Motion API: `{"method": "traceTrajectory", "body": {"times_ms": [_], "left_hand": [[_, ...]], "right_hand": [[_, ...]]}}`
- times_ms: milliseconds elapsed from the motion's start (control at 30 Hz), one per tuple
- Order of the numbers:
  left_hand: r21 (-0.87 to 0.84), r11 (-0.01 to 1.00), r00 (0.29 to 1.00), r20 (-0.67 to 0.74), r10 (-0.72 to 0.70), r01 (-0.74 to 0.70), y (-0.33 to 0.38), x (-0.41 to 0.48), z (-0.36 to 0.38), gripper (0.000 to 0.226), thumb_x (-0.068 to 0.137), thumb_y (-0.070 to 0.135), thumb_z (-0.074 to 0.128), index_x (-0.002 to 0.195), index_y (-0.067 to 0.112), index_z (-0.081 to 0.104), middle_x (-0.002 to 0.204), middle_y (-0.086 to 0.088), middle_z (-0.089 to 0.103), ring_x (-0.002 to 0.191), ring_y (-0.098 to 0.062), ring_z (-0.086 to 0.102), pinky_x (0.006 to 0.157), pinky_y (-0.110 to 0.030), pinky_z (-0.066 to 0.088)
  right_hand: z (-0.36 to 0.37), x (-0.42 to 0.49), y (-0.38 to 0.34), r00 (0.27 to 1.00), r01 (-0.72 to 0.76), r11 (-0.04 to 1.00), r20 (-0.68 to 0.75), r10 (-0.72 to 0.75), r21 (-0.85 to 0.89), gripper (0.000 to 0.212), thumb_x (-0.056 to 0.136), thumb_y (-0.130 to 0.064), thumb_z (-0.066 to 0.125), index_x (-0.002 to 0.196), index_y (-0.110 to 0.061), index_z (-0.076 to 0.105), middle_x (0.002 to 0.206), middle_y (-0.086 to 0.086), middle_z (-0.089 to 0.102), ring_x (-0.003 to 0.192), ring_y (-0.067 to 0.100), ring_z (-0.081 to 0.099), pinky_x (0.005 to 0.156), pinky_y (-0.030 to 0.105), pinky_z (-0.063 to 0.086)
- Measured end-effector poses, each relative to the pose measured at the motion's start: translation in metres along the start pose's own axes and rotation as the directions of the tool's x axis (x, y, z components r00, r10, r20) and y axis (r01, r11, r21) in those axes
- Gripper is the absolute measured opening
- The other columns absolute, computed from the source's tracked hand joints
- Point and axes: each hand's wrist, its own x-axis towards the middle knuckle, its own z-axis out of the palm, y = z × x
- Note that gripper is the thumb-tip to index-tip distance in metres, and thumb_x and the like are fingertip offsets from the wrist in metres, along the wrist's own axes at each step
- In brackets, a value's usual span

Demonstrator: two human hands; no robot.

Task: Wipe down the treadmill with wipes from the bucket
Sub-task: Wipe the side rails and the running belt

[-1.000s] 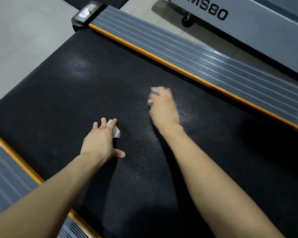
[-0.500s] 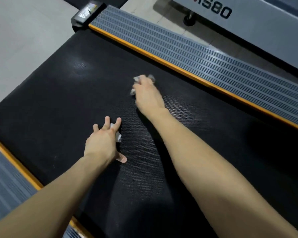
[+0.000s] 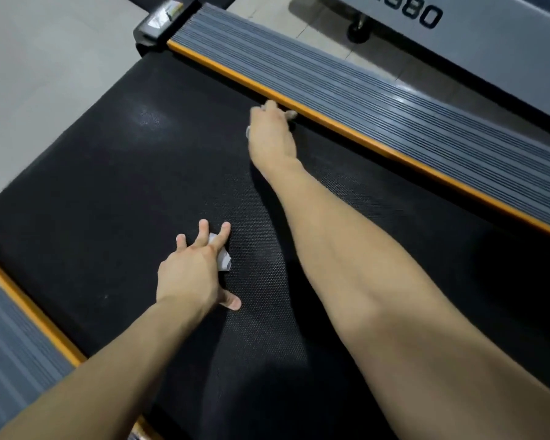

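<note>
The black treadmill belt (image 3: 108,192) ran beside its orange-edged far rail (image 3: 394,100). The right hand (image 3: 272,139) covered a wipe (image 3: 248,131) just beside that rail, its grip too blurred to tell. The left hand (image 3: 188,274), its grip flat with fingers spread, pinned another wipe (image 3: 224,259) mid-belt.

A gym: treadmill belt (image 3: 108,185), ribbed side rail (image 3: 378,100), another machine (image 3: 496,49) alongside.

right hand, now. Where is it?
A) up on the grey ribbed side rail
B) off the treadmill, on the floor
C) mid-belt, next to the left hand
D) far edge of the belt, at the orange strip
D: the right hand, with a wipe under it, is on the belt at its far edge, fingertips right at the orange strip and not up on the rail.
</note>
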Motion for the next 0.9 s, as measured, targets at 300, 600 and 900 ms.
{"method": "traceTrajectory", "body": {"times_ms": [300,600,900], "left_hand": [[0.009,1.0,1.0,-0.026,0.001,-0.001,0.003,-0.002,0.001,0.159,0.055,0.068,0.096,0.165,0.048,-0.016,0.178,0.01,-0.013,0.165,-0.038,0.008,0.11,-0.051,0.049],[-0.01,1.0,1.0,0.015,-0.025,0.026,0.001,0.001,0.0,0.161,0.051,0.066,0.099,0.165,0.053,-0.013,0.178,0.011,-0.012,0.165,-0.036,0.008,0.112,-0.054,0.049],[0.054,0.998,0.999,-0.004,-0.041,0.042,0.006,0.004,-0.002,0.157,0.048,0.071,0.098,0.166,0.051,-0.004,0.175,0.009,0.008,0.151,-0.036,0.034,0.093,-0.053,0.056]], "right_hand": [[-0.049,-0.144,0.156,0.945,-0.235,0.971,-0.24,0.221,-0.032,0.027,0.1,-0.002,0.055,0.124,-0.002,0.067,0.127,0.016,0.055,0.117,0.034,0.053,0.092,0.047,0.055],[-0.011,-0.028,0.022,0.999,0.017,0.999,0.028,-0.015,-0.046,0.03,0.103,-0.002,0.053,0.131,-0.009,0.062,0.14,0.011,0.05,0.13,0.034,0.049,0.09,0.033,0.046],[-0.1,-0.228,0.236,0.944,-0.247,0.965,-0.246,0.219,-0.091,0.026,0.091,-0.007,0.057,0.114,-0.009,0.068,0.137,0.014,0.057,0.119,0.033,0.055,0.098,0.044,0.055]]}}
